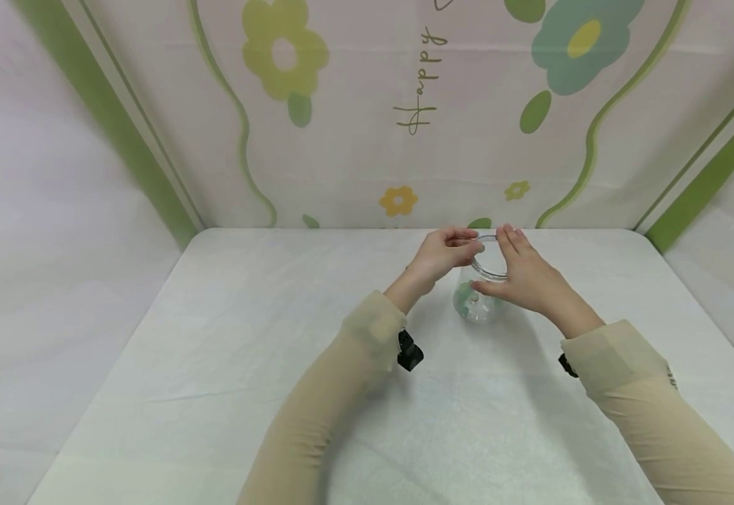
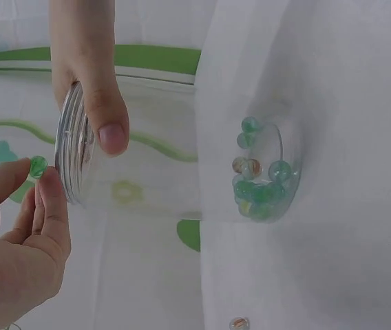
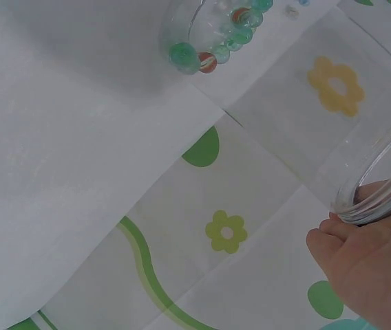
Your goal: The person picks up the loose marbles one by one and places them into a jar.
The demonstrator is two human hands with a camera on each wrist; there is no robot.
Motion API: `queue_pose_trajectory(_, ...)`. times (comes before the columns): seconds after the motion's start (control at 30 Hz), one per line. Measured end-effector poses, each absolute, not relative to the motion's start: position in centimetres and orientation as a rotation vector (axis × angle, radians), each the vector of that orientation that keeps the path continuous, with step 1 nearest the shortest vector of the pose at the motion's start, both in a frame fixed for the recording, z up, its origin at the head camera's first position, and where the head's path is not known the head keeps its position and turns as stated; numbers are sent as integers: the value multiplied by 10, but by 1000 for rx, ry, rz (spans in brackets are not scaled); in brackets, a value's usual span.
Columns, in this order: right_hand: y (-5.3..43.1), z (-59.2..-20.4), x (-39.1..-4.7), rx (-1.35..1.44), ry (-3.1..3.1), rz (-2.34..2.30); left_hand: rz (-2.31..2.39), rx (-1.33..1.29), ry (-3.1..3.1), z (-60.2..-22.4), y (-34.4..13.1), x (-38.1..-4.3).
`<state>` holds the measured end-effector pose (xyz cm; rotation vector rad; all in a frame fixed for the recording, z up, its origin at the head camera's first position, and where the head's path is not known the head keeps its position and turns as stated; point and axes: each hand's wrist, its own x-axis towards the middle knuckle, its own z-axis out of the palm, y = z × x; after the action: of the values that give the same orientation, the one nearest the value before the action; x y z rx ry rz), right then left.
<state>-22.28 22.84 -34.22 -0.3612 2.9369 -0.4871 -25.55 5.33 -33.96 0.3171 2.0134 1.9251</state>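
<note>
A clear jar (image 1: 475,312) stands upright on the white table, its round mouth facing up. Several green marbles (image 2: 261,196) and a few with orange-brown swirls (image 2: 241,166) lie at its bottom. With thumb and fingertips, my left hand (image 1: 444,254) pinches one green marble (image 2: 38,166) right at the jar's rim (image 2: 71,151). My right hand (image 1: 528,277) grips the jar around its neck from the right side, the thumb on the near side and the fingers on the far side.
A loose marble (image 2: 239,323) lies on the white tablecloth (image 1: 228,393) outside the jar. Close behind the jar, at the table's far edge, hangs a backdrop (image 1: 341,161) printed with flowers. White side panels (image 1: 38,245) with green stripes flank the table.
</note>
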Motion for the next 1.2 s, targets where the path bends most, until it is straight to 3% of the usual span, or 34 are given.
queue_pose_trajectory(0.63,228,-343,-223,-347,2955,-482,2009,189,2013,-349,51,-261)
queue_pose_trajectory(1.2,225,-342,-223,-367,2963,-471,2051,-156,2110,-390,-3,-292)
